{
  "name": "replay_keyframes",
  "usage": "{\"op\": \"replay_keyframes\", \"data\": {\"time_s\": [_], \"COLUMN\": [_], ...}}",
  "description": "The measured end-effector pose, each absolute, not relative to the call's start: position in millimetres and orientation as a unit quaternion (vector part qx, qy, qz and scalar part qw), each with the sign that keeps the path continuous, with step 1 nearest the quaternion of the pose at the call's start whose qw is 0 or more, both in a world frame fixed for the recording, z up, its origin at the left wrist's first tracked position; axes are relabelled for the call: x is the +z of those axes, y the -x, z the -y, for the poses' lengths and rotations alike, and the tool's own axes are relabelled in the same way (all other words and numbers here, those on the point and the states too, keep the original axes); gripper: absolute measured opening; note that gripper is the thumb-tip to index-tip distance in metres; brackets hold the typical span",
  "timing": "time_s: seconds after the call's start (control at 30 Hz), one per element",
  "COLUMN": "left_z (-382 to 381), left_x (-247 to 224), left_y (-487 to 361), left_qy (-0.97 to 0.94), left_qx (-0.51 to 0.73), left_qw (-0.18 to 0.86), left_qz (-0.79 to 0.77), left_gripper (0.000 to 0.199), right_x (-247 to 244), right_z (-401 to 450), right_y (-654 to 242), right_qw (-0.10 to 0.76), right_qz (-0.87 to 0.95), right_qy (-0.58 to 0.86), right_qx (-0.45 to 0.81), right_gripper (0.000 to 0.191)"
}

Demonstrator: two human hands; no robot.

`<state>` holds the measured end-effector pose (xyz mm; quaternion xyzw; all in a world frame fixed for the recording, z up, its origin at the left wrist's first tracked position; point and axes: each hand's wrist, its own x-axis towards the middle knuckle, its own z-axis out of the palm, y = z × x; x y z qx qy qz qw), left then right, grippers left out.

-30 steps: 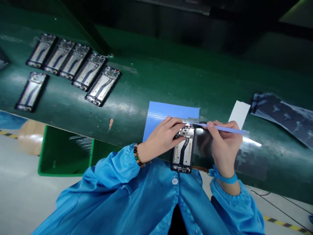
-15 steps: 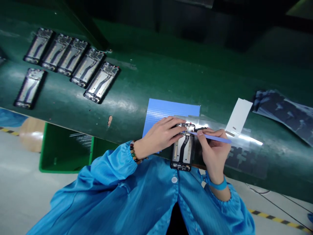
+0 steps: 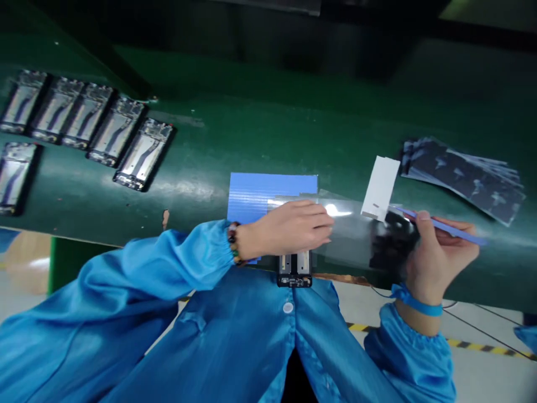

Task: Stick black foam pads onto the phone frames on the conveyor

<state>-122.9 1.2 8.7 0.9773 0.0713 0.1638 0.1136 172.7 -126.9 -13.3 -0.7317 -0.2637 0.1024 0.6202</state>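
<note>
My left hand (image 3: 296,226), palm down with its fingers bent and together, covers the upper part of an open phone (image 3: 295,273). What lies under those fingertips is hidden. Only the phone's lower end shows, at the table's front edge by my jacket. Off to the right, my right hand (image 3: 440,252) is closed on purple-blue tweezers (image 3: 457,230). Their tips point left at the lower end of a white strip (image 3: 381,183); whether they touch it I cannot tell. A clear plastic sheet (image 3: 350,232) lies between my hands.
A blue ridged pad (image 3: 268,187) is behind my left hand. Several open phones (image 3: 145,155) are lined up at the left. A fanned stack of dark film sheets (image 3: 465,179) sits at the right. A green bin (image 3: 67,263) stands below the table's front edge.
My right hand has moved from the phone's upper end to the right with the tweezers, over to the white strip. My left hand now covers more of the phone. The camera view has shifted right.
</note>
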Motion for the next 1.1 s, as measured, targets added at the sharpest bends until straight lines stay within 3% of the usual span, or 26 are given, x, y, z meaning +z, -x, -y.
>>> {"op": "replay_keyframes", "data": {"time_s": [0.23,0.7,0.8,0.93,1.03,1.1], "left_z": [-33,-38,-37,-33,-15,7], "left_x": [1,-10,-8,10,28,35], "left_y": [17,13,11,45,107,153], "left_qy": [-0.99,-0.993,-0.99,-0.975,-0.959,-0.951], "left_qx": [0.101,0.094,0.086,0.11,0.144,0.148], "left_qw": [0.097,0.072,0.11,0.175,0.22,0.258], "left_qz": [-0.02,0.002,-0.011,-0.075,-0.11,-0.09], "left_gripper": [0.035,0.038,0.039,0.035,0.019,0.02], "right_x": [-26,-19,-12,0,5,6], "right_z": [124,118,123,147,174,192], "right_y": [-176,-165,-164,-139,-101,-74], "right_qw": [0.601,0.607,0.631,0.635,0.583,0.545], "right_qz": [0.266,0.252,0.246,0.244,0.3,0.344], "right_qy": [0.748,0.742,0.725,0.715,0.711,0.691], "right_qx": [0.095,0.13,0.123,0.16,0.253,0.328], "right_gripper": [0.045,0.044,0.043,0.043,0.039,0.039]}}
